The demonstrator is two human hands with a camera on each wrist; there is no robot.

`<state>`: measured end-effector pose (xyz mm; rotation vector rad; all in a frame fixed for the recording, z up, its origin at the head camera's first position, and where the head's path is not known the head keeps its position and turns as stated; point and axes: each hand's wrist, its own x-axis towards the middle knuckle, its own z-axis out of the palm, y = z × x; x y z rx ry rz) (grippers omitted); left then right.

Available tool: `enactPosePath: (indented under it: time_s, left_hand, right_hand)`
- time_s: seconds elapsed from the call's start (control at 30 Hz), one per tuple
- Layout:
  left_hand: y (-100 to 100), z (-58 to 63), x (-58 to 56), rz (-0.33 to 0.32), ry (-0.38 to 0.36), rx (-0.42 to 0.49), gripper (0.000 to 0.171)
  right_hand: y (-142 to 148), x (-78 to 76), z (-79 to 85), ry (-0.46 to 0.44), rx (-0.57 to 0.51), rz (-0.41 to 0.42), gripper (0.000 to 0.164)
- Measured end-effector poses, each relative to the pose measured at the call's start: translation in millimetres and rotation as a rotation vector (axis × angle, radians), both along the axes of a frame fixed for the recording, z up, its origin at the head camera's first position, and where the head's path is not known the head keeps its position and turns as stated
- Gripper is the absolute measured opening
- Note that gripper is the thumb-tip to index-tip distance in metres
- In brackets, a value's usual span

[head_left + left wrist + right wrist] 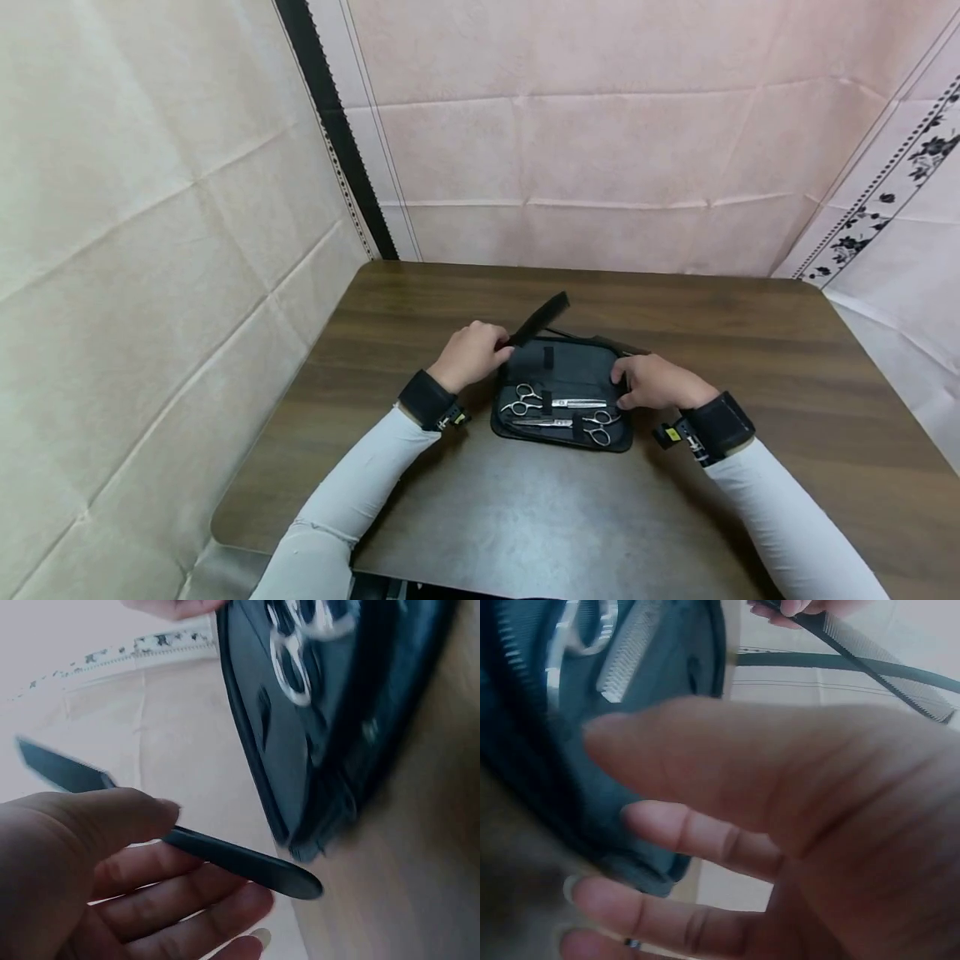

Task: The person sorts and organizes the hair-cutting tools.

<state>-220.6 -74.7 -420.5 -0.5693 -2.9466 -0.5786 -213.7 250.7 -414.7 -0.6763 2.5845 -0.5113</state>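
My left hand [471, 357] pinches a black comb [546, 315] between thumb and fingers; its toothed end tilts up and to the right. In the left wrist view the comb's smooth handle [247, 862] extends past the fingers. A black zip case [581, 362] lies open on the table. Inside it are thinning scissors [581, 403] and a second pair of scissors [542, 423], their handles facing opposite ways, under small straps. My right hand [663, 383] is at the case's right edge, thumb and index finger over the inner side, with a gap between them.
A brown wood-grain table [420, 300] lies under the case. Behind the case a thin black strap [562, 333] and a dark flat piece [621, 345] show. Pale creased cloth [615, 150] hangs behind and to the left.
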Motion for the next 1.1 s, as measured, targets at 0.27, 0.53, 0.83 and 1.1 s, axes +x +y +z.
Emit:
enactPosePath:
  time_s: [0.27, 0.53, 0.83, 1.1]
  left_hand:
    - [-25.3, 5.4, -5.2, -0.002, -0.090, -0.079, 0.016]
    - [-51.4, 9.8, -11.3, 0.040, -0.175, -0.189, 0.014]
    - [-58.7, 11.1, -11.5, 0.058, -0.104, -0.293, 0.009]
    - [-51.6, 6.1, -13.3, 0.088, -0.078, -0.294, 0.006]
  right_hand:
    - [8.8, 0.8, -16.0, -0.025, -0.124, -0.004, 0.038]
    - [12.3, -2.4, -19.6, -0.069, -0.172, -0.020, 0.038]
    - [16.9, -6.8, -21.0, -0.085, -0.195, -0.001, 0.038]
    - [19.1, -7.3, -23.3, -0.101, -0.193, -0.016, 0.037]
